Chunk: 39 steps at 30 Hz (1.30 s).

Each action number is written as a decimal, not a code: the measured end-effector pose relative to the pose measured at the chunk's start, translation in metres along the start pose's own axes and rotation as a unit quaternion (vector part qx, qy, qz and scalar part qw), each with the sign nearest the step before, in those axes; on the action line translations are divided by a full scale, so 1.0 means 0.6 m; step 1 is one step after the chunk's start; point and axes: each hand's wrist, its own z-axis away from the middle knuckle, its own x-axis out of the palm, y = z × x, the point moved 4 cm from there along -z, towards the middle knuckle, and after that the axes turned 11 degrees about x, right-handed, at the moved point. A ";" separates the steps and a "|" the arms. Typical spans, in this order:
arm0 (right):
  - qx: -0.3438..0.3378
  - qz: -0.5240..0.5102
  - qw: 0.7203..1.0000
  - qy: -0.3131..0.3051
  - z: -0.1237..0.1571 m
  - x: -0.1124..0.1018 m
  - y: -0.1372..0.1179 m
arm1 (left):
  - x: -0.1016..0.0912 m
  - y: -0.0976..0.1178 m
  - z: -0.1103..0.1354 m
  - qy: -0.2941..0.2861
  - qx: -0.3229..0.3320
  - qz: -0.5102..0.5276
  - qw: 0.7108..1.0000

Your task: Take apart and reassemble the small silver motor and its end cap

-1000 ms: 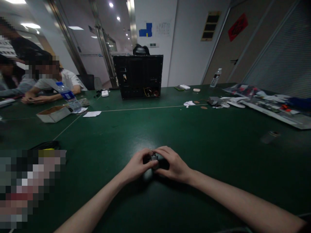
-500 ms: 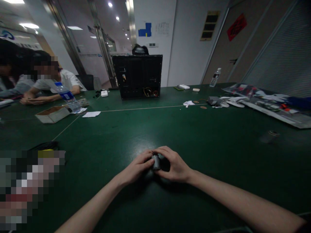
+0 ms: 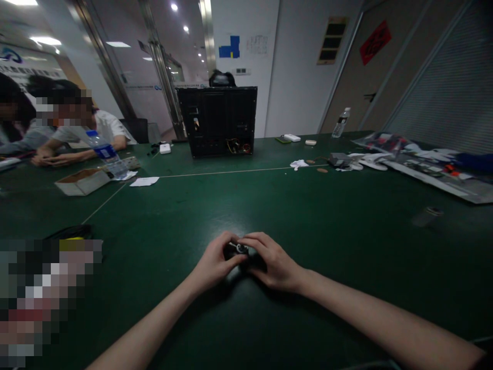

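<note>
My left hand point(image 3: 213, 262) and my right hand point(image 3: 269, 259) meet low on the green table point(image 3: 308, 226), just above its surface. Between their fingertips sits a small dark part with a grey metal face point(image 3: 236, 249). Both hands have their fingers curled and pinched round it. Most of the part is hidden by my fingers, so its shape is unclear.
A black open computer case point(image 3: 219, 121) stands at the far middle. A cardboard box point(image 3: 82, 181) and a water bottle point(image 3: 106, 153) sit at the left by seated people. Papers and parts point(image 3: 416, 159) cover the right. A small dark cylinder point(image 3: 425, 216) lies to the right.
The small part has been turned between my fingers; its grey face stood upright half a second ago and now points up. Both hands stay in the same place.
</note>
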 end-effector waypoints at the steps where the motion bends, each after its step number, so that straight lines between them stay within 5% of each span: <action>1: -0.003 -0.003 1.000 0.001 0.000 -0.002 -0.002 | 0.000 -0.001 0.000 0.009 0.006 -0.014 1.000; 9: -0.019 -0.045 0.998 0.046 -0.004 -0.010 0.005 | 0.007 0.006 0.003 -0.017 0.060 -0.104 0.993; 20: 0.017 -0.057 0.994 0.096 -0.007 -0.023 0.005 | 0.006 0.012 0.002 -0.047 0.048 -0.153 0.986; 31: 0.128 0.032 0.991 -0.013 -0.014 -0.009 0.057 | 0.003 0.013 0.001 -0.032 0.033 -0.171 0.984; 39: 0.088 -0.024 0.996 -0.019 -0.016 -0.009 0.028 | -0.002 0.010 0.010 -0.022 0.027 -0.149 0.988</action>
